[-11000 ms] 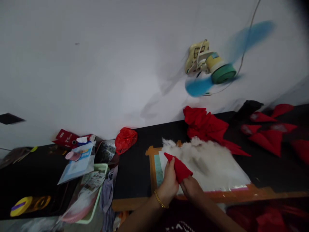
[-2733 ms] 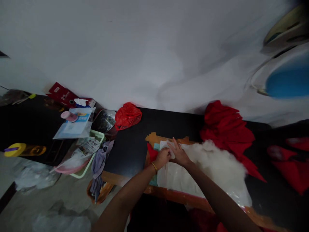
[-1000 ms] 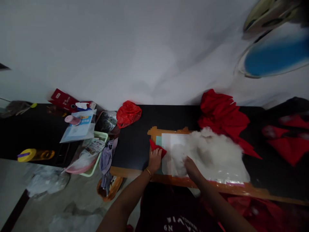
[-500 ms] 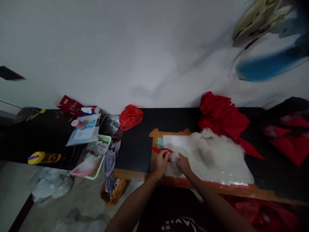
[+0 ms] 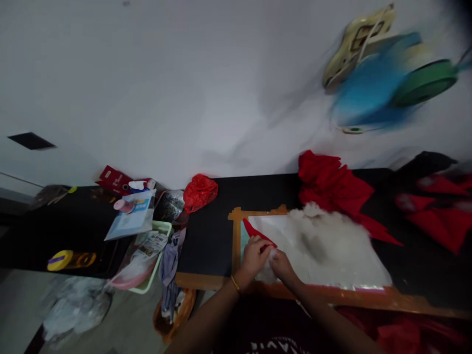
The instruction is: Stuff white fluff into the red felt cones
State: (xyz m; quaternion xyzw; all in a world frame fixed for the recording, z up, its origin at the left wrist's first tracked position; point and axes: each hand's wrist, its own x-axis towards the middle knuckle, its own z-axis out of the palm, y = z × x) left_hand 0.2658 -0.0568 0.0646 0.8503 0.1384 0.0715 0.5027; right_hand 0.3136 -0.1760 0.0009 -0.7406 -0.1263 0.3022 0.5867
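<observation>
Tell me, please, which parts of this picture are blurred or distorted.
Head view: the blue fan is smeared by motion; the wall line and black table bend from wide-lens distortion; light is dim, so the left hand, right hand and red cone look soft.

- Bare black bench [image 5: 206,231] surface lies open between the taped frame [image 5: 236,236] and the green tray [image 5: 162,231]; hands can pass there.
- The white stuffing heap [image 5: 328,241] fills the right part of the frame, closing that side.
- A red cloth pile [image 5: 332,182] backs the stuffing against the wall.
- A red plastic bag [image 5: 200,191] sits at the wall, well apart from the frame.
- Red cones [image 5: 438,216] occupy the far right bench.
- The left bench end is crowded: tray, packets [image 5: 131,221], yellow tape roll [image 5: 61,259].
- A spinning fan [image 5: 379,78] hangs above the right side.
</observation>
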